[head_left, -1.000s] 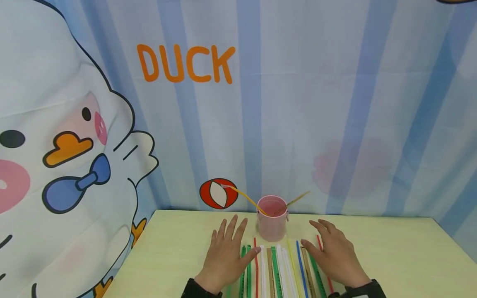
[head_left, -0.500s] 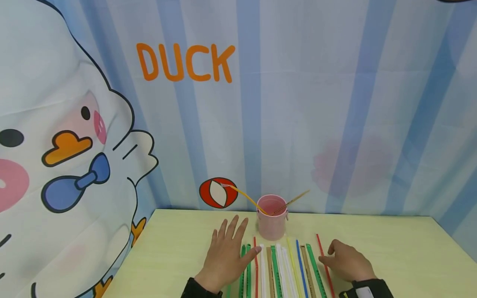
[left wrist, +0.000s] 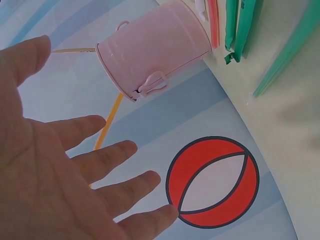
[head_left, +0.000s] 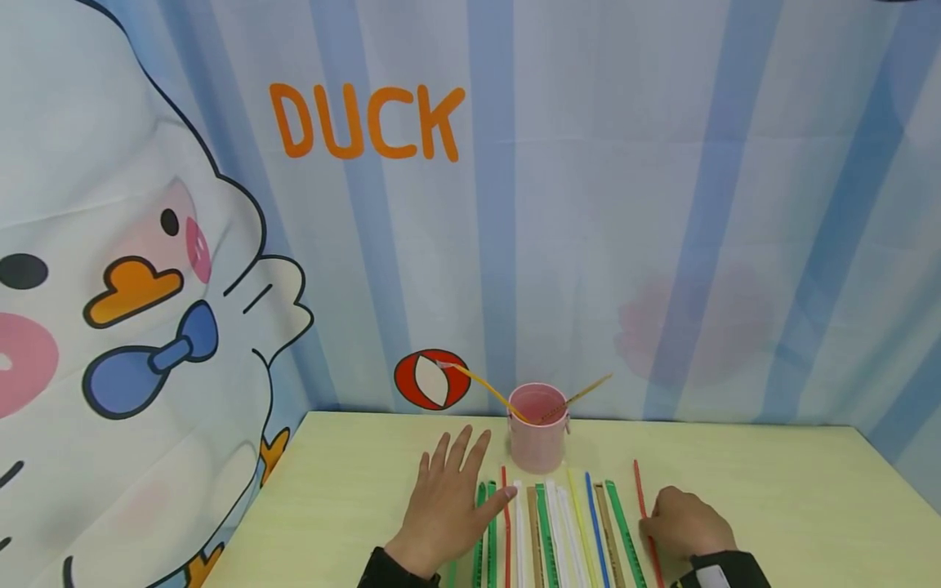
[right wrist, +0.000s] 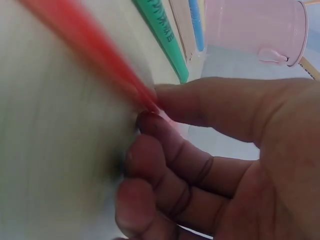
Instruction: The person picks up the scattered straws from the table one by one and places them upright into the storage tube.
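Observation:
My right hand (head_left: 687, 523) pinches a red straw (head_left: 639, 482) between thumb and curled fingers, at the right end of a row of straws. In the right wrist view the red straw (right wrist: 100, 52) runs up and left from the fingertips, slightly blurred. A green wrapped straw (head_left: 625, 531) lies apart to its left. My left hand (head_left: 444, 510) is spread flat with straight fingers over the row's left end, its thumb near another red straw (head_left: 505, 506). The left wrist view shows the palm (left wrist: 40, 165) holding nothing. The straws' near ends run out of the head view.
Behind the row stands a pink bucket (head_left: 538, 449) with two thin brushes leaning out, one a yellow brush (head_left: 488, 390). White, brown, yellow and blue straws (head_left: 597, 531) lie side by side on the pale table (head_left: 809, 490). A printed curtain (head_left: 588, 204) hangs behind.
My right hand has come down from over the row's right end, moved right, and taken hold of the red straw. That straw has shifted slightly right. My left hand stays put.

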Demonstrator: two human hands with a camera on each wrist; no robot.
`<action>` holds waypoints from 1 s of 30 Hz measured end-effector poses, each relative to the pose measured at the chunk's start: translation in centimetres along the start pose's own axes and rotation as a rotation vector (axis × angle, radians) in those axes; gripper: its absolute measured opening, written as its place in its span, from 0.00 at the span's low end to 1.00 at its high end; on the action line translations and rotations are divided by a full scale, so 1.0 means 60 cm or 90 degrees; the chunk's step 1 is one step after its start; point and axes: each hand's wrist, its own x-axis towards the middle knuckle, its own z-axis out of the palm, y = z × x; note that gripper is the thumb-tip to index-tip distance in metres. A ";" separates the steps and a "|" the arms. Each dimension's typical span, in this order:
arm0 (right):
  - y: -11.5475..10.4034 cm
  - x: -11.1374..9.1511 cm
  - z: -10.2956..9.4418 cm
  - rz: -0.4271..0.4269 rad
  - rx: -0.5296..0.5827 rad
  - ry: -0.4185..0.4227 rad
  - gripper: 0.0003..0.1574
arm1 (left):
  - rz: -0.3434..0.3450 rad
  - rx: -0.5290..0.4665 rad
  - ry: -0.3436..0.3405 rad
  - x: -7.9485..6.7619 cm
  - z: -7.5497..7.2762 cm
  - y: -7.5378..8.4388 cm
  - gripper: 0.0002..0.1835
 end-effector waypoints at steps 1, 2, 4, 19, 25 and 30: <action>0.000 0.000 0.000 0.000 0.000 0.002 0.11 | 0.002 -0.001 0.001 0.000 0.000 0.000 0.45; 0.001 -0.001 0.000 0.000 0.001 0.004 0.11 | 0.001 -0.001 0.000 0.000 0.000 0.000 0.45; 0.001 -0.001 0.001 -0.001 0.002 0.008 0.12 | 0.000 -0.001 -0.002 0.000 0.000 -0.001 0.45; 0.013 -0.007 -0.029 -0.028 0.047 0.049 0.20 | -0.003 0.000 -0.003 0.002 0.003 -0.001 0.45; 0.011 -0.034 -0.086 -0.048 0.115 0.082 0.16 | 0.005 -0.010 0.001 0.000 0.001 -0.001 0.45; 0.000 -0.062 -0.134 -0.048 0.181 0.103 0.18 | 0.004 -0.009 0.000 0.001 0.001 -0.003 0.45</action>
